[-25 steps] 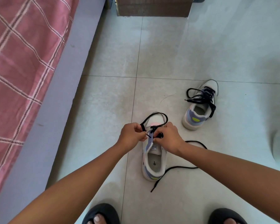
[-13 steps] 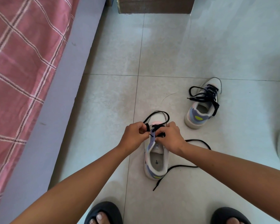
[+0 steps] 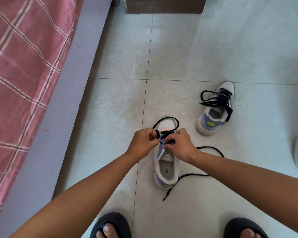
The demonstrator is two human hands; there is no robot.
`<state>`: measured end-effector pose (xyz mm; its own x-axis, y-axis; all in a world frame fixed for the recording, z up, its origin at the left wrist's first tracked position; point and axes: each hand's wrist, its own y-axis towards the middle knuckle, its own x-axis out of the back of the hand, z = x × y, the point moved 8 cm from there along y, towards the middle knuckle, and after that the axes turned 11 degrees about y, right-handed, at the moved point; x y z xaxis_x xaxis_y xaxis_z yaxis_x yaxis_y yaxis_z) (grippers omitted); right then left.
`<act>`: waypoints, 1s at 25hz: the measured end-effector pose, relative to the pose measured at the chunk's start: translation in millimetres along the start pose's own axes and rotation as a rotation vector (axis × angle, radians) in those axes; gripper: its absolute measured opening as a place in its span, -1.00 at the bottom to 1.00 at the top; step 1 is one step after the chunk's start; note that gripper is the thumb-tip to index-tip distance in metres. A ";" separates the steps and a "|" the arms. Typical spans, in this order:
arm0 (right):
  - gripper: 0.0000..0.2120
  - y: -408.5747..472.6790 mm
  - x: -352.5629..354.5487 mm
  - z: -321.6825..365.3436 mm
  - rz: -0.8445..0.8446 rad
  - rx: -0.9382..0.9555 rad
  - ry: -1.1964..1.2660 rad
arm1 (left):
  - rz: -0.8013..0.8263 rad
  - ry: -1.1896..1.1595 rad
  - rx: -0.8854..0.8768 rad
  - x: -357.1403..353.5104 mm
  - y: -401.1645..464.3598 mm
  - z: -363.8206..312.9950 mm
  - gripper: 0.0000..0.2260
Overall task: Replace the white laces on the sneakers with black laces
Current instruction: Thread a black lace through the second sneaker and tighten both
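Observation:
A white and lilac sneaker (image 3: 166, 172) stands on the tiled floor in front of me, toe pointing away. A black lace (image 3: 187, 176) runs through its eyelets; one loop arcs over the toe and the long free end trails right across the floor. My left hand (image 3: 142, 143) pinches the lace at the left eyelets. My right hand (image 3: 180, 145) pinches the lace over the tongue, hiding the eyelets there. A second sneaker (image 3: 213, 115) with black laces through it sits farther back on the right.
A bed with a pink checked sheet (image 3: 22, 86) and a grey side rail (image 3: 62, 109) fills the left. A brown wooden furniture base (image 3: 163, 5) stands at the top. My feet in black slippers (image 3: 110, 225) are at the bottom edge.
Both hands stay at the sneaker's eyelets and shift only slightly; the lace loop over the toe keeps about the same size. The camera view has drifted a little.

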<state>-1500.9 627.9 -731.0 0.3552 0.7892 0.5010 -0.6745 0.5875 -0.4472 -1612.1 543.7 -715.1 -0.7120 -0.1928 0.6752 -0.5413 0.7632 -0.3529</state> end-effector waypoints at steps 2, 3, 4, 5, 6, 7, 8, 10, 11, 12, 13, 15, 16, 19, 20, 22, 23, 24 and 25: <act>-0.80 -1.1 -0.3 1.2 -0.004 -0.002 0.014 | 0.009 -0.031 0.012 -1.3 -1.3 0.2 -0.93; -0.81 -1.4 0.1 1.2 -0.008 -0.002 0.022 | 0.017 -0.050 0.015 -2.3 -1.5 -0.6 -0.92; -0.81 -1.3 0.5 0.9 -0.014 -0.002 0.025 | 0.029 -0.070 0.017 -2.9 -1.3 -0.9 -0.91; -0.81 -1.3 0.3 0.6 -0.016 -0.001 0.025 | 0.041 -0.084 0.026 -2.6 -0.9 -0.7 -0.89; -0.81 -1.3 -0.1 0.9 -0.015 0.000 0.026 | 0.051 -0.094 0.039 -1.8 0.4 0.4 -0.88; -0.81 -1.1 -0.8 1.6 -0.012 0.003 0.028 | 0.065 -0.092 0.057 -1.4 2.2 2.4 -0.87; -0.81 -0.9 -1.5 2.0 -0.011 0.005 0.028 | 0.086 -0.081 0.070 -2.2 4.0 4.4 -0.86; -0.80 -0.3 -3.1 2.4 -0.003 0.001 0.021 | 0.118 -0.034 0.062 -7.1 2.6 3.9 -0.86; -0.79 0.2 -3.8 1.8 0.003 -0.003 0.014 | 0.118 -0.006 0.051 -9.6 -0.3 1.1 -0.87; -0.80 0.9 -4.7 0.9 0.007 -0.011 0.005 | 0.106 0.022 0.043 -11.8 -3.7 -1.7 -0.88; -0.81 1.5 -5.5 -0.2 0.011 -0.021 0.000 | 0.081 0.042 0.044 -12.0 -6.9 -2.9 -0.88; -0.83 2.6 -7.4 -1.1 0.028 -0.037 -0.015 | 0.032 0.021 0.082 -10.5 -10.4 2.3 -0.84; -0.84 3.0 -9.1 -0.9 0.042 -0.043 -0.036 | 0.027 -0.040 0.111 -11.3 -12.8 7.2 -0.83; -0.85 3.7 -14.4 2.3 0.073 -0.049 -0.138 | 0.075 -0.169 0.171 -20.2 -30.3 14.2 -0.87; -0.84 1.8 -16.8 4.0 0.088 -0.046 -0.201 | 0.118 -0.084 0.164 -27.5 -39.8 15.7 -0.72; -0.83 -2.4 -23.5 8.6 0.129 -0.025 -0.316 | 0.254 0.241 0.129 -47.7 -61.3 19.3 -0.46; -0.85 -6.1 -25.9 11.4 0.149 -0.022 -0.353 | 0.290 0.353 0.131 -55.4 -68.1 23.0 -0.45; -0.88 -10.6 -27.6 13.9 0.171 -0.029 -0.369 | 0.312 0.380 0.177 -60.8 -70.8 28.5 -0.52; -0.91 -14.5 -27.6 17.1 0.184 -0.043 -0.360 | 0.303 0.348 0.227 -60.4 -69.4 30.6 -0.62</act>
<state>-1512.0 594.6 -725.6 -0.0236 0.7730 0.6339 -0.6756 0.4551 -0.5801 -1545.2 483.4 -751.2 -0.6816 0.2627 0.6829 -0.4449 0.5921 -0.6719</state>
